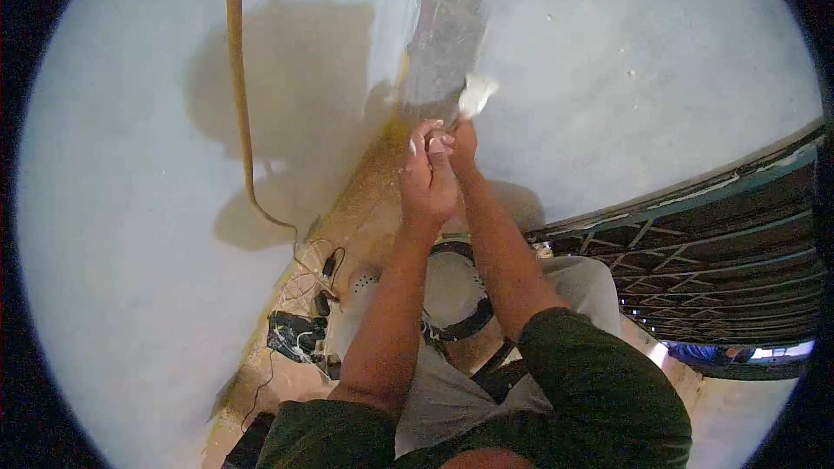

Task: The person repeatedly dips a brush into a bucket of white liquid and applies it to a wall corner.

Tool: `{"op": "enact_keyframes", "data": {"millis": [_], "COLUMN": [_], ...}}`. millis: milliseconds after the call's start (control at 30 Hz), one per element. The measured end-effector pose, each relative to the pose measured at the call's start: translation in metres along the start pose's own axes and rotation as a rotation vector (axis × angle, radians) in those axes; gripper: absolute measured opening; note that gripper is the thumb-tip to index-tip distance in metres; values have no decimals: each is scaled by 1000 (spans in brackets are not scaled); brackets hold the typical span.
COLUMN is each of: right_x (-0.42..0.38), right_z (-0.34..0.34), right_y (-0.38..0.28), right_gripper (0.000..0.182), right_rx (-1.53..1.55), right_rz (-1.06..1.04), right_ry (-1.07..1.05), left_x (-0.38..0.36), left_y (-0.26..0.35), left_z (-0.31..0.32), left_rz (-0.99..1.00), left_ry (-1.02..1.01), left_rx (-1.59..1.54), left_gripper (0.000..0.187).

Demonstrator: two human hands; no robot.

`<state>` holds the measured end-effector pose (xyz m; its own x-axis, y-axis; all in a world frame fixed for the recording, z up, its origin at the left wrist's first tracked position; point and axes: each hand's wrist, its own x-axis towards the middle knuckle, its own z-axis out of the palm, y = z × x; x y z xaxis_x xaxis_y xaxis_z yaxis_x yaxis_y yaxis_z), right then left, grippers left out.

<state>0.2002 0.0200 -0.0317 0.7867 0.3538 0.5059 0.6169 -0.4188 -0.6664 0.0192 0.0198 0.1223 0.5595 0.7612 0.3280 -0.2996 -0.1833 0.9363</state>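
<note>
My right hand (466,142) is closed low on what looks like a putty knife, its end covered by a lump of white putty (477,95). The handle is mostly hidden by my fingers. Just left of it, my left hand (428,175) is raised with its fingers curled and smeared with white. A thin greyish edge shows by those fingertips, but I cannot make out what it belongs to. Both hands are in front of a bare grey strip (447,26) on the pale wall (591,52).
A tan hose or cable (236,78) hangs at the left. Below my arms is a round bucket (453,288). Black adapters and tangled wires (297,334) lie on the floor at the left. A dark folding metal gate (695,269) spans the right. Shadows fall on the left wall.
</note>
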Motion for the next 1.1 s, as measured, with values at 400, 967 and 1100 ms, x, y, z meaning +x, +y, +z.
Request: {"op": "enact_keyframes", "data": {"millis": [400, 967, 1100], "right_x": [67, -70, -106], "right_z": [-76, 11, 1], "right_y": [-71, 33, -38], "right_gripper": [23, 28, 32], "right_rx": [404, 181, -263], "right_rz": [595, 296, -80], "right_ry": [-448, -136, 329], "left_x": [1, -1, -2], "left_y": [-3, -6, -7], "left_z": [0, -5, -5], "left_rz": [0, -61, -52], "left_ry": [18, 13, 20], "left_rx": [29, 33, 19], "left_gripper": [28, 27, 27]}}
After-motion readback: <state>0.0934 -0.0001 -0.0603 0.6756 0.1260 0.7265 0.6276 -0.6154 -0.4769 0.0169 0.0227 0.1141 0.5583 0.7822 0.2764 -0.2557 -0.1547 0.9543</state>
